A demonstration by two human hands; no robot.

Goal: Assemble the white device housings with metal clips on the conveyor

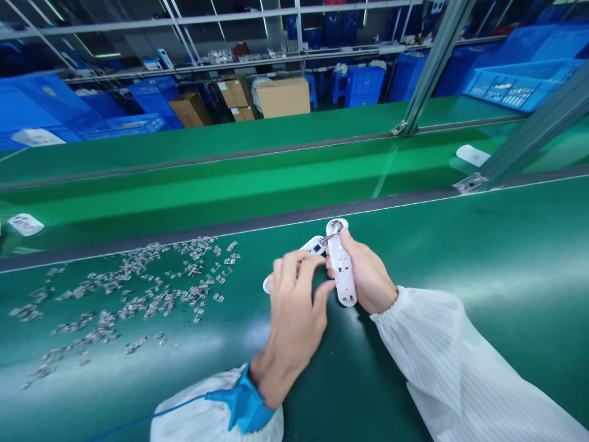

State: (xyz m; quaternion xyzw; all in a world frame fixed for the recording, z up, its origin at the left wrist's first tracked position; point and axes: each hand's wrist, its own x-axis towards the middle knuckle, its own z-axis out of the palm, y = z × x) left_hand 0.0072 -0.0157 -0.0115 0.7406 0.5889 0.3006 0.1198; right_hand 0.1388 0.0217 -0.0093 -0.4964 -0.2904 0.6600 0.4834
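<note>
My right hand (368, 273) is closed around a long white plastic housing (343, 273), its hollow inner side turned up and my thumb near its upper end. Thin coloured wires (327, 237) run from that end to a second white part with a small circuit board (316, 247). This second part lies largely hidden behind my left hand (297, 301); only its two ends show. The left fingers are curved, with thumb and forefinger apart beside the housing's left edge, and nothing shows between them. A blue wrist strap (243, 402) with a cord is around my left wrist.
Many small metal pieces (156, 294) lie scattered on the green bench (460, 245) at left. Beyond a dark raised edge runs a green conveyor belt (230, 190) with white parts (26, 224) on it. A metal post (529, 135) and a blue basket (519, 83) stand at right.
</note>
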